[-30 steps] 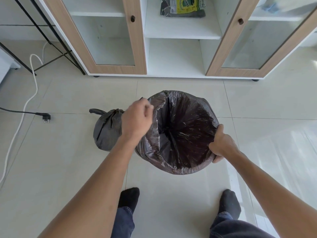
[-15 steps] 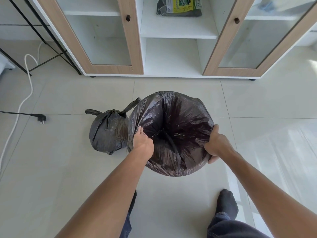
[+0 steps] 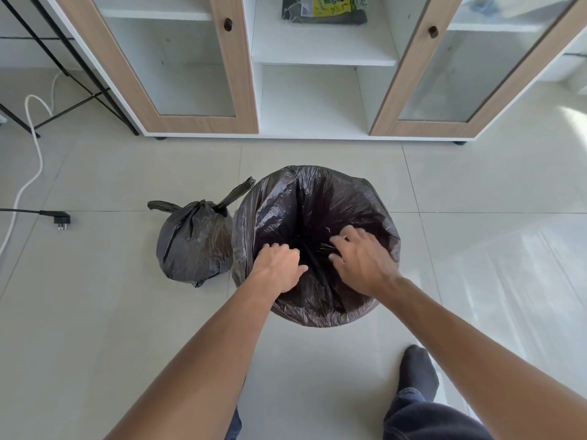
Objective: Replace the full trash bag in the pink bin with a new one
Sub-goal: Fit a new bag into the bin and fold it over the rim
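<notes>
on glossy pale tiles (image 3: 317, 360), right hand (image 3: 362, 262) spread loose, holding nothing, inside the new bag (image 3: 317, 198), left hand (image 3: 279, 268) grip untellable; tied bag (image 3: 193, 246) at nine o'clock, cabinet (image 3: 317, 100) at twelve.

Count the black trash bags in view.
2: a tied full bag on the floor at left; an open new bag right of it. The shelf pack may hide more.
</notes>
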A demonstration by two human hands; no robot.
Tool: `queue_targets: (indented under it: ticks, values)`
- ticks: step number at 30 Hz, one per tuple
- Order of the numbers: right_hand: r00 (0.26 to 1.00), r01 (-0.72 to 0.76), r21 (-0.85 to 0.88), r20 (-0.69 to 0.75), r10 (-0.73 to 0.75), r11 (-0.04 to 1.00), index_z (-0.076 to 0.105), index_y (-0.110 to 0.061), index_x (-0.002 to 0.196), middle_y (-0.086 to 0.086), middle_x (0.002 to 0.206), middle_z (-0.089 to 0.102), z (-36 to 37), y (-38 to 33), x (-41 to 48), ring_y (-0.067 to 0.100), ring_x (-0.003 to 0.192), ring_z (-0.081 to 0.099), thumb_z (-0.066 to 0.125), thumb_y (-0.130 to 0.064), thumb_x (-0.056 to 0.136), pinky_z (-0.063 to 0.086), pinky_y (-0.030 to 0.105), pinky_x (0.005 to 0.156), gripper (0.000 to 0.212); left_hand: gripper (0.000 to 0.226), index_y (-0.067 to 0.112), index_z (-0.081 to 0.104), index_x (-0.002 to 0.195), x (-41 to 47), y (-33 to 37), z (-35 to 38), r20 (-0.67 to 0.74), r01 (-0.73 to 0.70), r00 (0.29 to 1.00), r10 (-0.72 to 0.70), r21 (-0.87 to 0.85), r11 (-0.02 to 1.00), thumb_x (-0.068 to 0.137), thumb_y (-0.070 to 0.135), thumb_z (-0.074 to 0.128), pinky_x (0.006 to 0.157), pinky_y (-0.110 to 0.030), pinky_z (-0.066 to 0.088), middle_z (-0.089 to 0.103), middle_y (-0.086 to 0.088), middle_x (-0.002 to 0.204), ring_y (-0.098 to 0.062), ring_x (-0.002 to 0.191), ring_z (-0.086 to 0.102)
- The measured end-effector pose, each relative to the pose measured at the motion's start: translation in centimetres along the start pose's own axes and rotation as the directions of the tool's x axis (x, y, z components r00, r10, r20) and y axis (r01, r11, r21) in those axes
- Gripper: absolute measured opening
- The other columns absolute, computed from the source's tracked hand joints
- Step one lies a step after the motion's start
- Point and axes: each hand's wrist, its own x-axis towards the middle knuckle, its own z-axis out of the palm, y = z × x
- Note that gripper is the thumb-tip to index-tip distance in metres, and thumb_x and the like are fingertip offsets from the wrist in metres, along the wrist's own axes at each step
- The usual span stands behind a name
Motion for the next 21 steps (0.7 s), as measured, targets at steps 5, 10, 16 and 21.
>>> queue_targets:
  ticks: [5,10,16,21]
  values:
    - [0.851,0.048,-0.253,0.517,0.093,0.966,0.043,-0.016,0.147,0.016,0.15,0.04,3.6,-0.1,0.3,0.035,0.144,0.029,0.029,-0.065,0.096,0.011,0.051,0.122,0.072,0.055,0.024,0.033,0.152,0.6,-0.8,1.6,0.257,-0.009,0.966,-0.01,0.072,0.997,0.103,0.047,0.03,0.119,-0.05,0.015,0.02,-0.014,0.161,-0.037,0.145,0.024]
    - [0.663,0.084,-0.409,0.703,0.255,0.909,0.04,-0.01,0.149,0.017,0.156,0.036,3.7,0.1,1.1,0.035,0.15,0.017,0.028,-0.06,0.098,-0.001,0.052,0.122,0.072,0.073,0.011,0.035,0.152,0.4,-0.1,1.3,0.435,0.078,0.887,-0.151,0.182,0.98,0.1,0.059,0.011,0.12,-0.045,0.004,0.019,-0.018,0.161,-0.035,0.15,0.011]
    - [0.959,0.078,-0.222,0.281,-0.012,0.972,0.065,-0.016,0.114,0.008,0.112,0.067,2.9,0.2,2.5,0.028,0.106,0.063,0.048,-0.026,0.093,0.044,0.038,0.095,0.029,0.036,0.013,0.063,0.119,0.7,0.3,-0.4,-0.036,-0.046,0.998,0.05,0.094,0.994,0.1,0.038,0.046,0.099,-0.04,0.04,0.064,-0.012,0.118,-0.029,0.114,0.056]
    - [0.995,0.097,-0.203,-0.005,-0.101,0.974,0.065,-0.012,0.115,0.014,0.117,0.06,4.9,0.8,4.1,0.033,0.111,0.057,0.05,-0.037,0.096,0.045,0.043,0.096,0.035,0.04,0.011,0.051,0.132,3.4,0.7,-0.4,-0.187,0.038,0.982,-0.016,0.114,0.993,0.096,0.027,0.056,0.107,-0.041,0.035,0.053,-0.015,0.134,-0.031,0.128,0.047]
